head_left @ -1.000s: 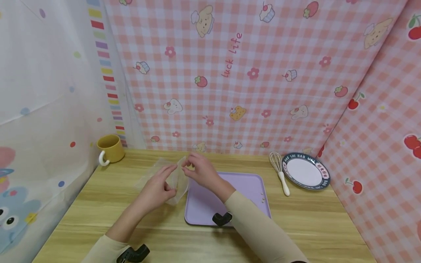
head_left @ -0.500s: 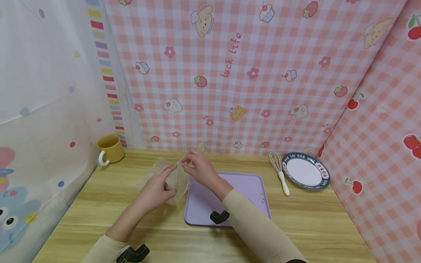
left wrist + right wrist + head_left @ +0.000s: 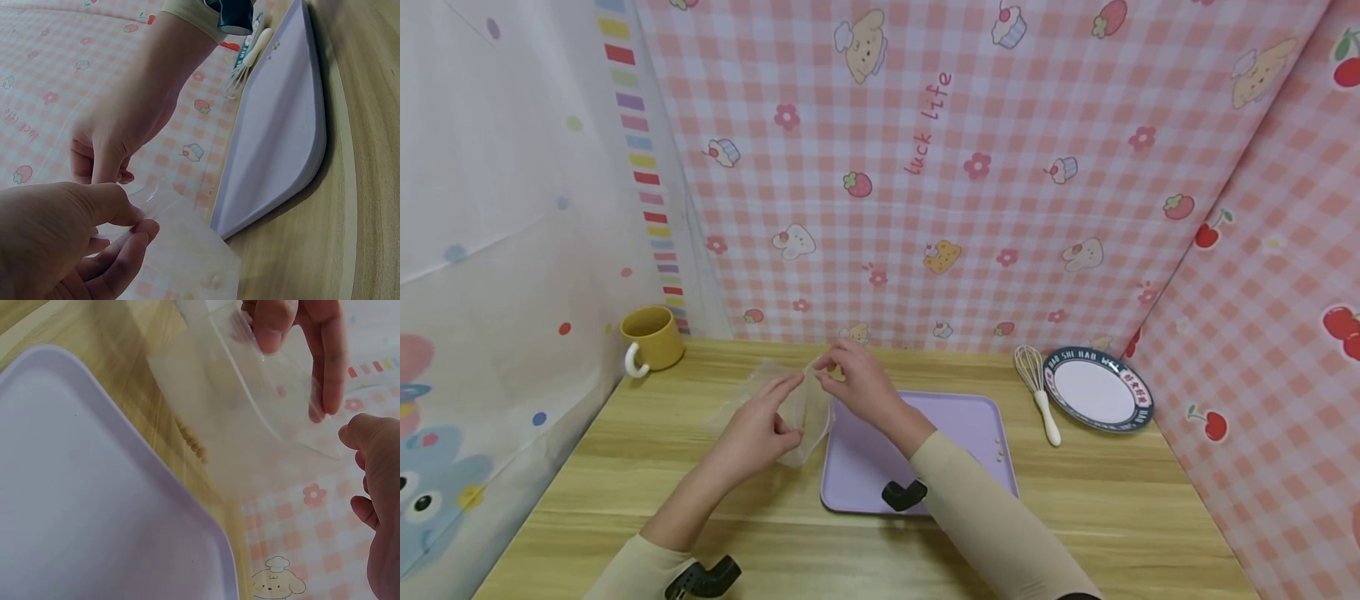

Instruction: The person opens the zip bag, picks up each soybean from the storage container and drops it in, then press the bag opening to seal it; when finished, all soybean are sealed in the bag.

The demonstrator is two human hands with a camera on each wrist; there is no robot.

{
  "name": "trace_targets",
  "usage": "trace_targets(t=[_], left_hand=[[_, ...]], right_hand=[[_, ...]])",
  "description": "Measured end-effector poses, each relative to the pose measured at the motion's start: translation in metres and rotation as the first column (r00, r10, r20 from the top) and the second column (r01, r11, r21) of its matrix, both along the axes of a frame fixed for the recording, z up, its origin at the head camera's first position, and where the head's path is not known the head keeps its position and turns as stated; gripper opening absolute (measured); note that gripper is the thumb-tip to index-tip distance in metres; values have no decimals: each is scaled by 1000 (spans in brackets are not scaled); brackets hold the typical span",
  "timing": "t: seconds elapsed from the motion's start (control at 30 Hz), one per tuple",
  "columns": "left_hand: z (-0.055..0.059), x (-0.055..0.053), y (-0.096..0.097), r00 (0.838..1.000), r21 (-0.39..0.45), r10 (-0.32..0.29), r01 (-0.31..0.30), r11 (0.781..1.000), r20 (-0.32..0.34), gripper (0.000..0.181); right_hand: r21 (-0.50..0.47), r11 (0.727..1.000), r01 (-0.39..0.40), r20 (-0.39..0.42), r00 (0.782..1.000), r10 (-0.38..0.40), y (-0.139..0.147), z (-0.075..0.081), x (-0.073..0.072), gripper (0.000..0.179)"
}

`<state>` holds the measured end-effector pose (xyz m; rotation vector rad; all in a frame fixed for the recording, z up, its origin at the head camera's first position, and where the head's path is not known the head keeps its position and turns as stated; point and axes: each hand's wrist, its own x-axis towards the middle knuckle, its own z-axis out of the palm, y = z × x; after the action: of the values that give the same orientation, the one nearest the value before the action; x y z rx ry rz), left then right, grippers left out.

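Observation:
A clear plastic bag (image 3: 219, 419) hangs between both hands, to the left of the purple tray (image 3: 868, 475). My left hand (image 3: 756, 433) grips the bag's left side, its thumb (image 3: 115, 206) set against the curled fingers in the left wrist view. My right hand (image 3: 867, 390) pinches the bag's upper edge at the far corner with thumb and fingers. Several small round beige pieces (image 3: 190, 442) lie low in the bag, like beans. A few similar beige pieces (image 3: 1000, 455) are on the tray's right side.
A yellow mug (image 3: 658, 340) with a white handle stands at the table's back left. To the right of the tray lie a whisk (image 3: 1041, 400) with a white handle and a dark-rimmed plate (image 3: 1093, 390). A pink checked cloth (image 3: 895, 208) hangs behind the table.
My right hand has shifted slightly up along the bag's edge. My left hand keeps its hold and has hardly moved.

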<state>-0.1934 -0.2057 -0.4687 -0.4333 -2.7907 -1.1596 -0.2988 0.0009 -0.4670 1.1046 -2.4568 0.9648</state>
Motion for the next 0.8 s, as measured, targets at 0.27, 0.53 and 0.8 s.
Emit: trace_targets(t=[0.27,0.53,0.8], left_hand=[[-1,0,-1,1000,-6,-2,2,1000,-10,86],[-1,-1,0,1000,0,-2,2,1000,-4,85],[-3,-2,0,1000,11,-3,3,1000,1,86]], right_hand=[[-43,999,-21,-3,1000,21,7,3,5,9],[-131,991,-30,43,998,36,34,0,18,7],[-132,991,-16,94,995,28,72,-10,36,8]])
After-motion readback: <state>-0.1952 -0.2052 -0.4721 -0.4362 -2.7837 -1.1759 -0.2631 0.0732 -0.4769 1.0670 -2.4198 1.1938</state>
